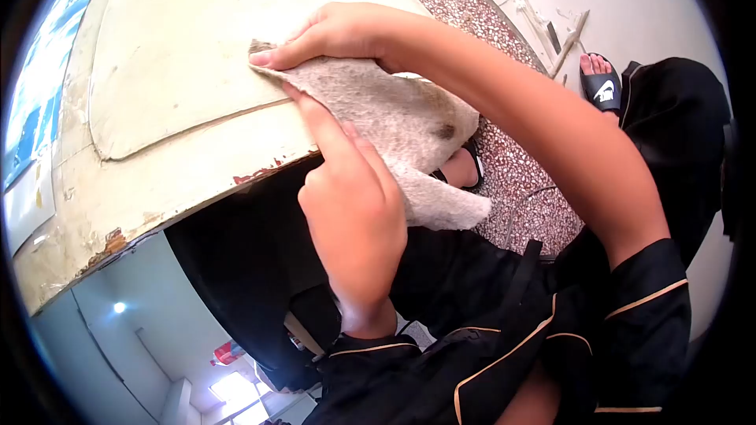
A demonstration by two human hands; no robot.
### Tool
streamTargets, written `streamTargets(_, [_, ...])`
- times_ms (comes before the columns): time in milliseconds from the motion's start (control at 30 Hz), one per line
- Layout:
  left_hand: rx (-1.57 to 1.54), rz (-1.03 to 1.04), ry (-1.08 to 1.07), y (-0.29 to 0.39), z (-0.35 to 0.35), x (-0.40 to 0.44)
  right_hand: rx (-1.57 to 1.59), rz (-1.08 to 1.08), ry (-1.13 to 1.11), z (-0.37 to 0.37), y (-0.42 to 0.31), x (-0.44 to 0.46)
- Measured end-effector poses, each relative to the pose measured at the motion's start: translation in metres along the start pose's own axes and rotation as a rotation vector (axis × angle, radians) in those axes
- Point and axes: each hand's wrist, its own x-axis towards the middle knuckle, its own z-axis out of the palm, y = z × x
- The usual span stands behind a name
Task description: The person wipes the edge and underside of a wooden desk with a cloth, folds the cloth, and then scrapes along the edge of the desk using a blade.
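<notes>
A rough grey-beige cloth (394, 114) with dark stains hangs over the edge of a cream-coloured table (181, 39). Its upper left corner is pinched by my right hand (339, 35), which reaches across from the right with the thumb on top. My left hand (350, 205) is below, closed at the cloth's left edge, its index finger stretched along that edge close to the right thumb. The other left fingers are partly hidden. The loose end of the cloth droops to the right of my left hand.
The table's front edge is chipped, and a blue-and-white printed sheet (55, 55) lies at its far left. Past the table is a speckled floor strip (528, 157). Sandalled feet (602, 83) and thin sticks (568, 46) are at the upper right.
</notes>
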Motion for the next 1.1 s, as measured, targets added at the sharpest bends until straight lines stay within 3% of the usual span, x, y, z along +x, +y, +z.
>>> streamTargets(100, [-0.174, -0.052, 0.089, 0.004, -0.003, 0.002, 0.011, -0.028, 0.023, 0.005, -0.012, 0.005])
streamTargets(167, [-0.289, -0.085, 0.142, 0.002, -0.003, 0.003, -0.154, -0.112, 0.216, 0.016, -0.027, 0.016])
streamTargets(200, [-0.312, -0.044, 0.211, -0.001, 0.000, 0.007, -0.173, -0.010, 0.219, 0.018, -0.041, 0.013])
streamTargets(300, [-0.327, 0.057, 0.310, -0.003, 0.006, 0.013, -0.115, -0.047, 0.226, 0.022, -0.041, 0.015])
streamTargets(367, [-0.241, -0.069, 0.054, 0.006, 0.001, 0.001, -0.199, 0.050, 0.155, 0.016, -0.034, 0.005])
streamTargets(400, [-0.208, 0.068, 0.127, 0.003, 0.007, -0.005, -0.171, -0.026, 0.155, 0.014, -0.026, -0.002])
streamTargets(500, [-0.336, -0.126, -0.048, 0.005, -0.010, -0.010, -0.165, -0.095, 0.197, 0.017, -0.017, 0.002])
streamTargets(600, [-0.110, 0.037, 0.103, 0.002, -0.007, 0.012, -0.186, -0.039, 0.278, 0.017, -0.033, 0.019])
streamTargets(700, [-0.187, 0.017, 0.063, 0.004, -0.017, 0.025, -0.160, -0.045, 0.287, 0.016, -0.040, 0.029])
streamTargets(733, [-0.247, 0.133, 0.121, -0.006, -0.013, 0.025, -0.160, -0.050, 0.289, 0.013, -0.037, 0.028])
streamTargets(767, [-0.243, 0.139, 0.123, -0.004, -0.012, 0.018, -0.130, -0.052, 0.181, 0.009, -0.034, 0.022])
streamTargets(900, [-0.299, -0.059, -0.087, 0.006, -0.005, -0.028, -0.056, 0.053, -0.004, 0.007, -0.023, -0.013])
streamTargets(1100, [-0.369, -0.036, -0.161, 0.018, -0.010, -0.032, -0.102, 0.066, -0.086, 0.003, -0.011, -0.018])
